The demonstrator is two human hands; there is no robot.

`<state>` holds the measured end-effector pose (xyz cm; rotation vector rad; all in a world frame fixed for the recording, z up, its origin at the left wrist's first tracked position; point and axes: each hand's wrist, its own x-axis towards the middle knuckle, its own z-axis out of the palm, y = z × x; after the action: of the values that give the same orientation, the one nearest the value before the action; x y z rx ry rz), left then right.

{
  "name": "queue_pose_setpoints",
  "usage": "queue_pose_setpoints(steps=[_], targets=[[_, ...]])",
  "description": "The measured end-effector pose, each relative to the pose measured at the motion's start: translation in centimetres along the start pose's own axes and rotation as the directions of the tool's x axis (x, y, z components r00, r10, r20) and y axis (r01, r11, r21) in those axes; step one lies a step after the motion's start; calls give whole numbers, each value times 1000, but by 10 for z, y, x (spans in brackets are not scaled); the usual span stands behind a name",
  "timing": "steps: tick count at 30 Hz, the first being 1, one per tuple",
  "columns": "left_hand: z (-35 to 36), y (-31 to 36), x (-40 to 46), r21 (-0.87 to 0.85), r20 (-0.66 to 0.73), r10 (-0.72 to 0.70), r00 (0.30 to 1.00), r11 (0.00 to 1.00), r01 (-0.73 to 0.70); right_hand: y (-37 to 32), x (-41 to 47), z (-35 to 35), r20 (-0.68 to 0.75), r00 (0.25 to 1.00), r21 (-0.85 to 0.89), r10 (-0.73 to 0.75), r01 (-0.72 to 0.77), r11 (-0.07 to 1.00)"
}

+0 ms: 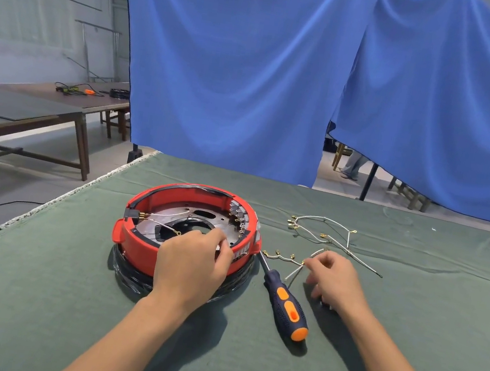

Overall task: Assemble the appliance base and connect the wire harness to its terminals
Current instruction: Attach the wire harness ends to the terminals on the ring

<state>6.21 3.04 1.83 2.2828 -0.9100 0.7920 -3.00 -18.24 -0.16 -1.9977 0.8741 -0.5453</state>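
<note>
A round red appliance base (147,236) sits upside down on a black ring on the green cloth, its metal plate and terminals showing inside. Thin white wires with brass lugs run from its left terminal block. My left hand (194,260) rests over the base's near rim, fingers curled and pinching something small and white at the inner edge. My right hand (334,278) is on the cloth to the right, its fingertips pinching the near end of a short white wire harness (285,258). A second, longer harness (322,232) lies farther back.
A screwdriver (286,306) with a blue and orange handle lies between my hands, its tip against the base. The green cloth table (30,296) ends at a fringed left edge. Blue curtains hang behind. Wooden tables stand at far left.
</note>
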Motion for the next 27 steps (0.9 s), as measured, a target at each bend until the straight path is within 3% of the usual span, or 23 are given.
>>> queue_pose_setpoints(steps=[2, 7, 10, 15, 19, 23, 27], targets=[[0, 0, 0, -11, 1, -6, 1000, 1000, 6, 7, 4, -1, -45, 999, -69, -26, 23, 997], [0, 0, -1, -11, 16, -12, 1000, 1000, 12, 6, 6, 3, 141, 985, -453, -100, 154, 878], [-1, 1, 0, 9, 14, -14, 1000, 1000, 13, 4, 8, 6, 142, 982, -555, -126, 185, 811], [0, 0, 0, 15, 23, -24, 999, 1000, 24, 7, 8, 8, 69, 978, -450, -195, 205, 869], [-1, -2, -2, -16, 52, -49, 997, 999, 50, 4, 4, 4, -115, 963, -188, -244, 220, 957], [-6, 1, -3, -41, 80, -62, 995, 997, 66, -12, -6, 2, -267, 920, -64, -287, 280, 958], [-10, 12, -9, -17, 120, -50, 992, 998, 53, -36, -17, 2, -290, 888, -46, -356, 359, 932]])
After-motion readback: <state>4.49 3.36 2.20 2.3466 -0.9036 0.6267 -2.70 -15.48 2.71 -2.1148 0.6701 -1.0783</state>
